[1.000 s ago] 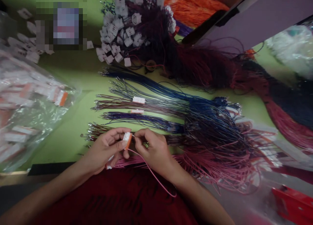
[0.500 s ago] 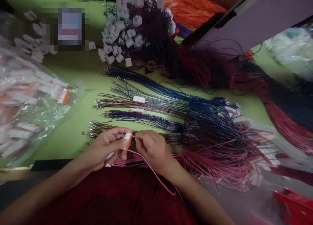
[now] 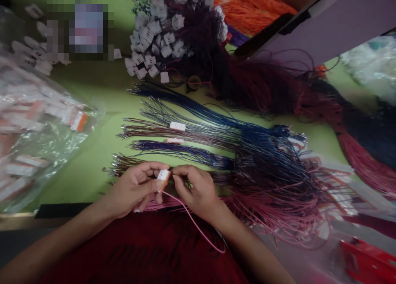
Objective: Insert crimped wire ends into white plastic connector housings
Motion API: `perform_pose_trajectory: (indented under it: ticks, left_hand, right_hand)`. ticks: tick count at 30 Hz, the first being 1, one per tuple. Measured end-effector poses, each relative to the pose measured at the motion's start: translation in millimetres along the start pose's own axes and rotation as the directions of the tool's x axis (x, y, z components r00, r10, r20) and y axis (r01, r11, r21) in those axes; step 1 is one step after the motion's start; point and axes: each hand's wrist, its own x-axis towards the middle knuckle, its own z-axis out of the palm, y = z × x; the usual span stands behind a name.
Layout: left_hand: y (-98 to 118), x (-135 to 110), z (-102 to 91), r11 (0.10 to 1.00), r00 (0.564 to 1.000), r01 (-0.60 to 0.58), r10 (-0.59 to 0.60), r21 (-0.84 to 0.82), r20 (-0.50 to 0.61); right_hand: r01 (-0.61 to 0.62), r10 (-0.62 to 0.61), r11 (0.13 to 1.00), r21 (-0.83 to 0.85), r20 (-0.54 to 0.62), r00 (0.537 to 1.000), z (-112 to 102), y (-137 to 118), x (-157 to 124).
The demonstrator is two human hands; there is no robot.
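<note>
My left hand (image 3: 136, 189) pinches a white and orange connector housing (image 3: 163, 177) between thumb and fingers. A pink wire (image 3: 198, 224) runs out of the housing's lower end and loops down in front of my shirt. Beneath my left fingers a bit of another white piece shows, mostly hidden. My right hand (image 3: 198, 187) is closed at the fingertips close to the housing's right side, on what looks like the end of a thin dark wire; its colour is hard to make out. Two more connector housings, one white (image 3: 177, 126) and one orange-edged (image 3: 175, 141), lie on the wires ahead.
Bundles of blue (image 3: 185, 102), purple (image 3: 192, 151) and pink wires (image 3: 272, 210) lie across the green table (image 3: 93, 152). A clear bag of connectors (image 3: 31, 152) is at left. White plugs on dark red wires (image 3: 154, 36) are heaped behind. A red object (image 3: 368, 259) sits lower right.
My right thumb and forefinger have shifted slightly right, opening a gap below the pinch. The connector stays in my left hand. The whole view has shifted a little.
</note>
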Motion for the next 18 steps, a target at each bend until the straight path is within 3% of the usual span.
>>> perform_pose_trajectory:
  ticks: [5, 18]
  left_hand:
    - [-3, -1, -1.3, 0.999, 1.0, -0.018, 0.019, 0.03, -0.003]
    - [-8, -7, 3.9, 0.993, 0.999, -0.026, 0.028, 0.113, -0.016]
  right_hand:
    - [-0.059, 0.061, 0.998, -0.038, 0.061, 0.996, 5, 0, -6]
    - [-0.032, 0.033, 0.999, 0.031, -0.039, 0.999, 5, -10, -9]
